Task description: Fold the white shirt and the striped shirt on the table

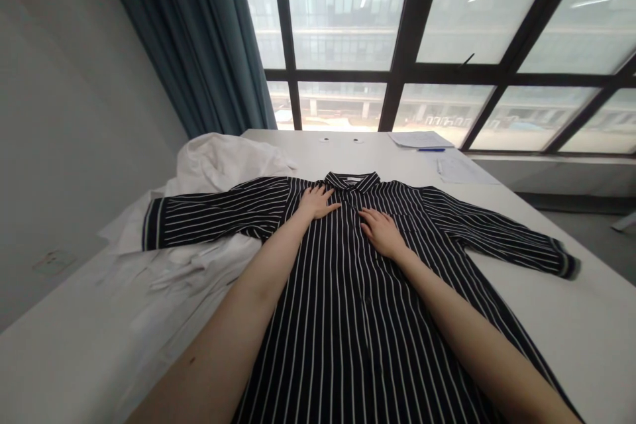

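A black shirt with thin white stripes (348,291) lies spread face up on a white table (571,318), sleeves stretched out to both sides and collar at the far end. My left hand (317,202) rests flat on the shirt's chest just left of the collar, fingers spread. My right hand (380,230) lies flat on the chest to the right of the button line, fingers stretched toward the collar. Neither hand holds anything.
A crumpled white garment (218,162) lies at the far left of the table, partly under the left sleeve. Papers (420,139) and a blue pen (430,150) sit at the far edge by the large window. A teal curtain (199,33) hangs at the left.
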`<action>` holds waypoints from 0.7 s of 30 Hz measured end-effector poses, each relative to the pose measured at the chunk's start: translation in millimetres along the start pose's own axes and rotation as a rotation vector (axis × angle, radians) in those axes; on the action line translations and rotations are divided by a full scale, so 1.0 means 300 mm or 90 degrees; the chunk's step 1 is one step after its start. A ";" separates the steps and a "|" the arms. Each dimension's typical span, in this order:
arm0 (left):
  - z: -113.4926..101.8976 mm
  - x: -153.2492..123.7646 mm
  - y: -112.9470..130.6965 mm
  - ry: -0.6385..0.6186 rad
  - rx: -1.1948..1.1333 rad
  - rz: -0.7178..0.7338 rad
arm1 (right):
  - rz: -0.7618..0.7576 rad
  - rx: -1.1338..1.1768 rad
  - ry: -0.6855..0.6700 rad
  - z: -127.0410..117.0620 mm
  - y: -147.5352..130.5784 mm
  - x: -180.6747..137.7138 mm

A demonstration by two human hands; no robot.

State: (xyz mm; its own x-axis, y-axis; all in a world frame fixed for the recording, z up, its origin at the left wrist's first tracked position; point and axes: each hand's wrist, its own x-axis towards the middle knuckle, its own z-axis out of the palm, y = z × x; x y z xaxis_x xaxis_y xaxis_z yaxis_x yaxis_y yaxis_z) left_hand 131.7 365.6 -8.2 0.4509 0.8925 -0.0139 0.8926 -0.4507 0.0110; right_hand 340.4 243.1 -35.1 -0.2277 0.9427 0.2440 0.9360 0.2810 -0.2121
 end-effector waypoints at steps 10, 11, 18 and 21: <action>0.012 -0.157 0.191 0.105 -0.010 0.056 | 0.031 0.026 0.090 -0.029 -0.004 0.000; 0.022 -0.177 0.202 0.100 -0.015 0.061 | 0.040 0.022 0.110 -0.038 -0.002 -0.003; 0.053 -0.242 0.213 0.106 -0.072 0.068 | 0.077 -0.058 0.071 -0.034 0.022 -0.023; 0.044 -0.254 0.216 0.150 -0.080 0.085 | 0.083 -0.066 0.037 -0.016 0.032 -0.021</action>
State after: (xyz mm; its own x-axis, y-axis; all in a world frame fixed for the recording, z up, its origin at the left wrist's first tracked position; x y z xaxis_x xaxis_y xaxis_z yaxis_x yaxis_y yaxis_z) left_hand 155.1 268.3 -19.6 0.5385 0.8112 0.2280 0.8109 -0.5724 0.1214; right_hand 352.0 239.1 -34.2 -0.0887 0.9571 0.2759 0.9800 0.1334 -0.1479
